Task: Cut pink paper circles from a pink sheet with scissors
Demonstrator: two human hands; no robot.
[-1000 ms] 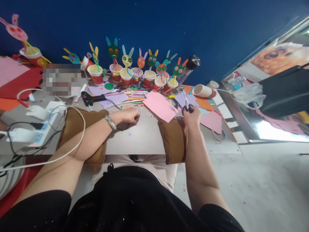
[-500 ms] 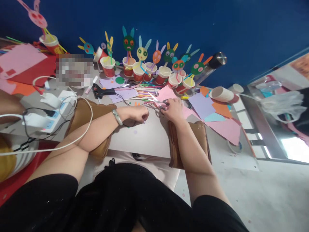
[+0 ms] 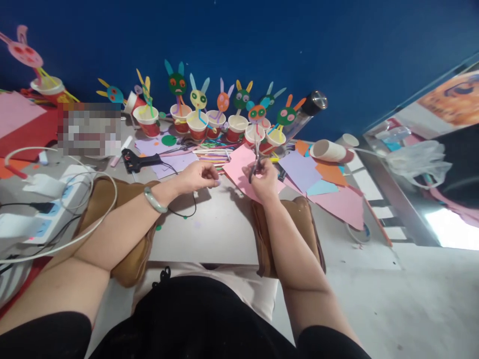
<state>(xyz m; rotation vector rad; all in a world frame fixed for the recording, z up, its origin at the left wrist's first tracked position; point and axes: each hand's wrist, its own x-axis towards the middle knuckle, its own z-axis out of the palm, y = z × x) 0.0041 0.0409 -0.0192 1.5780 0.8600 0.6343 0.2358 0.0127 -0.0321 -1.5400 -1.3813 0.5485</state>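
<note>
My right hand is closed around the handles of a pair of scissors, whose blades point away from me toward the cups. Beneath them lies a sheet of pink paper, partly covered by that hand. My left hand hovers over the table just left of the pink sheet, its fingers curled and the tips close together. Whatever is between those fingertips, if anything, is too small to make out. Colourful thin sticks lie in a pile beyond the hands.
Paper cups with paper rabbit figures line the blue wall. A black glue gun lies left, its cable near my left hand. A power strip with cords sits far left. Purple paper and a tipped paper cup are right.
My right hand has turned the scissors from pointing left to pointing away from me. The pink sheet now lies nearer. My left hand's curl has loosened, and the view has shifted.
</note>
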